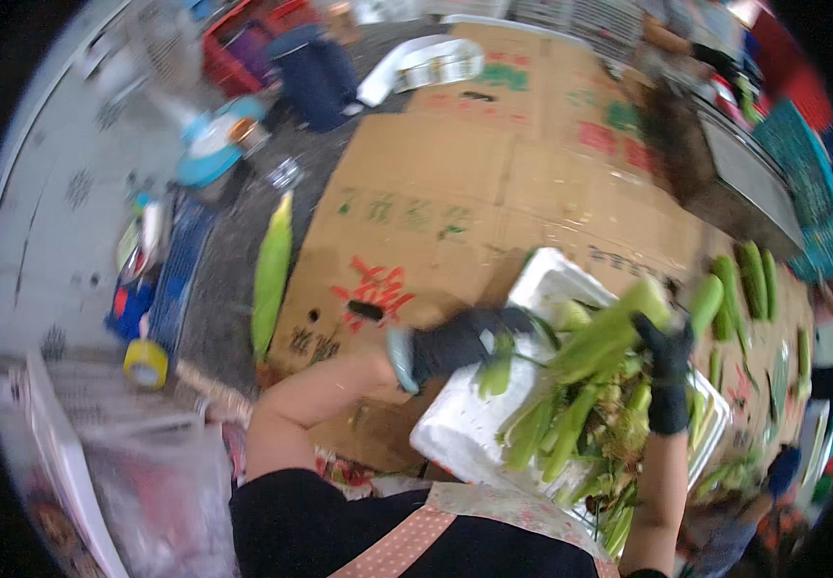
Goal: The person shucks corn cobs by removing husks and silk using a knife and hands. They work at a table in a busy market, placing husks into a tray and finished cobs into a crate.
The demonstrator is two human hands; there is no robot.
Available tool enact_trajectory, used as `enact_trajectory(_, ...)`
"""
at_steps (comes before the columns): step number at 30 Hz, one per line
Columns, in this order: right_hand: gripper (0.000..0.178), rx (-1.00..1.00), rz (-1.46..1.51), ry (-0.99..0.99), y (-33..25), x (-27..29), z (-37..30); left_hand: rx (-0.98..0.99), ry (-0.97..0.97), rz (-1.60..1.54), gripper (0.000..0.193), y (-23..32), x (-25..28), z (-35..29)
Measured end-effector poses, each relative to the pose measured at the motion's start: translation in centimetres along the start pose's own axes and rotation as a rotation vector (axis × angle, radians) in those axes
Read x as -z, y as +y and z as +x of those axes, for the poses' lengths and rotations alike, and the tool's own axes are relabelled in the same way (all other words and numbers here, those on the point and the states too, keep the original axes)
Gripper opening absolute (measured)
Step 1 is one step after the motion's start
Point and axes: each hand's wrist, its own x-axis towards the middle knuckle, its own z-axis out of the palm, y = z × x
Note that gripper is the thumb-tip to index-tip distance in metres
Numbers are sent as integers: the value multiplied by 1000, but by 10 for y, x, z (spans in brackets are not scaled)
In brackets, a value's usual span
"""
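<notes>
Both my hands wear dark gloves and are over a white foam box (455, 429) heaped with green husks and leaves (570, 424). My right hand (667, 371) is at the right side of the box, its thumb and fingers closed round the side of a green-husked ear of corn (604, 332). That ear lies slantwise over the heap, its pale thick end up and to the right. My left hand (469, 342) is smeared by motion at the box's left edge, its fingers hard to make out. Close below it hangs a piece of green husk (496, 371).
Flattened cardboard (416, 183) covers the table. Another ear of corn (272, 279) lies at its left edge, and several green cucumber-like vegetables (753, 279) at the right. A metal box (744, 178) and a teal basket (806, 183) stand far right. Yellow tape (146, 364) is at left.
</notes>
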Motion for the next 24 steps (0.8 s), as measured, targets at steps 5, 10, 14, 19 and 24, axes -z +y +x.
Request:
enact_trajectory(5, 27, 684, -843, 191, 29, 181, 26, 29, 111, 435, 47, 34, 12, -36)
enact_trajectory(10, 36, 759, -861, 573, 56, 262, 27, 683, 898, 979, 52, -10, 161, -156)
enact_trajectory(14, 35, 340, -514, 189, 71, 165, -25, 1071, 911, 965, 63, -30, 192, -223)
enact_trajectory(19, 36, -9, -242, -350, 85, 36, -105, 1031, 933, 694, 52, 19, 169, -194)
enact_trajectory(24, 33, 202, -399, -392, 62, 24, -160, 302, 989, -427, 46, 45, 140, -137)
